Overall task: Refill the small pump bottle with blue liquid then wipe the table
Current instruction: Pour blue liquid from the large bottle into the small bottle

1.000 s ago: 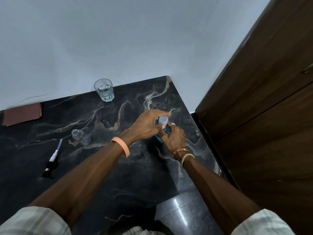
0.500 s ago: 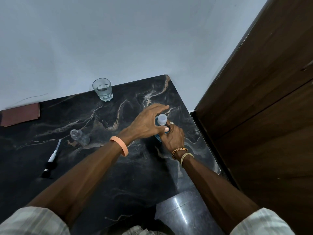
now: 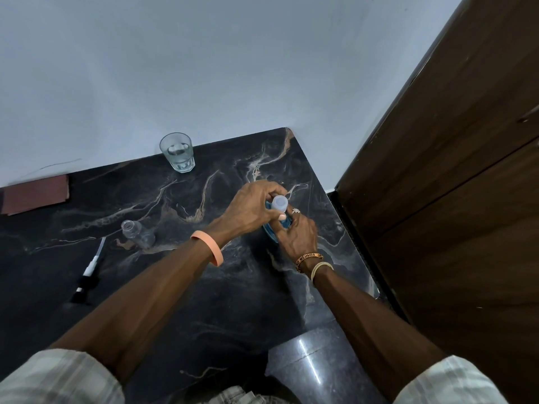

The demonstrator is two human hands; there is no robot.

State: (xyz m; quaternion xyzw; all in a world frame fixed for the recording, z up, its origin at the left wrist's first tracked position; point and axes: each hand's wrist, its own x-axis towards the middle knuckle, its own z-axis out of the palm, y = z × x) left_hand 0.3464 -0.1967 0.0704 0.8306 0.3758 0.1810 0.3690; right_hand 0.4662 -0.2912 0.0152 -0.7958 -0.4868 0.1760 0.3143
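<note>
On the black marble table [image 3: 180, 287], a bottle of blue liquid [image 3: 269, 230] stands near the right edge, mostly hidden by my hands. My left hand [image 3: 250, 207] wraps its fingers around the pale cap [image 3: 280, 203] on top. My right hand [image 3: 297, 234] grips the bottle's body from the near side. The small clear pump bottle [image 3: 137, 233] stands open and uncapped at mid-left. Its pump head with a white tube [image 3: 89, 272] lies flat on the table further left.
A glass with some water [image 3: 177, 152] stands at the back by the white wall. A reddish-brown cloth [image 3: 35, 193] lies at the back left. A dark wooden door [image 3: 452, 199] runs close along the table's right side. Glossy floor [image 3: 315, 363] shows below.
My left hand's fingers have shifted around the cap, curling in over it. The bottle and my right hand stay in place. The view has drifted slightly.
</note>
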